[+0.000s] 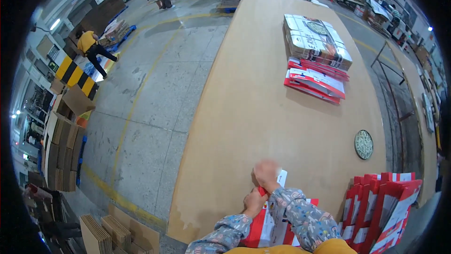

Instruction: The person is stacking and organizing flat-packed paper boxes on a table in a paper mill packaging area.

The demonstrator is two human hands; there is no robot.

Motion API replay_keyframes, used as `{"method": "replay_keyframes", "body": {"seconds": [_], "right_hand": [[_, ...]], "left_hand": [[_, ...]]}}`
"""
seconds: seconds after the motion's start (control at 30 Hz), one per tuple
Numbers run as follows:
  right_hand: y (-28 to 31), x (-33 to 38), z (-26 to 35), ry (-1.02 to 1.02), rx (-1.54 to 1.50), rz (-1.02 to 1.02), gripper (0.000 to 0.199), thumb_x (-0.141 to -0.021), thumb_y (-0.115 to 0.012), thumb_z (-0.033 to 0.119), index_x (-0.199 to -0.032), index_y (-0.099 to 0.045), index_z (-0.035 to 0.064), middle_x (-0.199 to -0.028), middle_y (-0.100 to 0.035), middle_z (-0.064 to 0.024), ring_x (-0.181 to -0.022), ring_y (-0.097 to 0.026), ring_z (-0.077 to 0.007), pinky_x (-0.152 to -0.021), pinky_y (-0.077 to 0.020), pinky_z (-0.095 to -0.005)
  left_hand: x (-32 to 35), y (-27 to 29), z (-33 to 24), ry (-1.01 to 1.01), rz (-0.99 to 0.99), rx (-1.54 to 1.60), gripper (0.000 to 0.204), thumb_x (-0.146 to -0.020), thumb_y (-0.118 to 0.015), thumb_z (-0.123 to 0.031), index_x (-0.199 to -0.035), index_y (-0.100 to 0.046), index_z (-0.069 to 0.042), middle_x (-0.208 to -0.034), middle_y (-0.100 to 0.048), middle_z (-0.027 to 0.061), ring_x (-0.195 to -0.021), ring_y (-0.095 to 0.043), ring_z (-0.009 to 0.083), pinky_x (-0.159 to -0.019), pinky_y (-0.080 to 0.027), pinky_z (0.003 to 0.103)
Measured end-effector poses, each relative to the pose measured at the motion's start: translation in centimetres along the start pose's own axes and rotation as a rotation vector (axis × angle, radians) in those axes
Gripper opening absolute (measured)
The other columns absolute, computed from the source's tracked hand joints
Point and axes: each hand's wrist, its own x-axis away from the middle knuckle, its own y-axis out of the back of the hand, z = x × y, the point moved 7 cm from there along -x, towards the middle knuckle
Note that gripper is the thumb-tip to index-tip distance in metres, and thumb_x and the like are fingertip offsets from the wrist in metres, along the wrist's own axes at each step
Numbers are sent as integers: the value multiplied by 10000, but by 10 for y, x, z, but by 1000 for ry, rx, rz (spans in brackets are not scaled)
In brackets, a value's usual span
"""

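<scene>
A red-and-white printed cardboard piece (pixel 266 228) lies at the table's near edge, close to my body, partly hidden under my forearms. My left hand (pixel 255 202) is closed around its red edge, thumb upward. Just beyond, my right hand (pixel 268 175) is over the far end of the same piece, its fingers smeared by motion, so their grip does not show. Both arms wear patterned grey-blue sleeves. To the right of my arms stand several folded red-and-white cardboard pieces (pixel 383 207), packed upright in a row.
Farther up the wooden table (pixel 225 127) are a strapped stack of printed sheets (pixel 317 40) and several red-and-white folded pieces (pixel 317 82). A round patterned disc (pixel 363 144) lies near the right edge. Flattened cartons (pixel 63 150) stand on the left floor; a person (pixel 89 47) walks beyond.
</scene>
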Motion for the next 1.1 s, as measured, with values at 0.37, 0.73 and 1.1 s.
{"method": "replay_keyframes", "body": {"seconds": [0.37,0.73,1.1], "right_hand": [[23,25,16,-23,-10,42,166,-742,-598,241,-775,-631,82,-849,-542,-106,-861,-508,-289,-740,-376,-440],[140,70,-19,-300,-389,-217,503,-783,-683,318,-1141,-495,18,-1064,-531,-148,-1029,-499,-332,-918,-378,-444],[307,119,99,-324,-1193,-23,583,-838,-691,232,-1262,-361,4,-1113,-519,-89,-1008,-520,-153,-872,-453,-298]], "left_hand": [[42,2,0,15,-41,-33,489,-735,-688,-430,-986,-599,-20,-825,-659,223,-796,-636,417,-703,-491,503],[113,43,-23,35,12,239,613,-767,-670,-507,-1131,-559,-28,-1023,-644,229,-961,-622,376,-795,-482,463],[231,136,-79,-450,70,1093,410,-782,-718,-32,-1126,-496,-14,-1056,-610,72,-918,-601,132,-793,-518,290]]}}
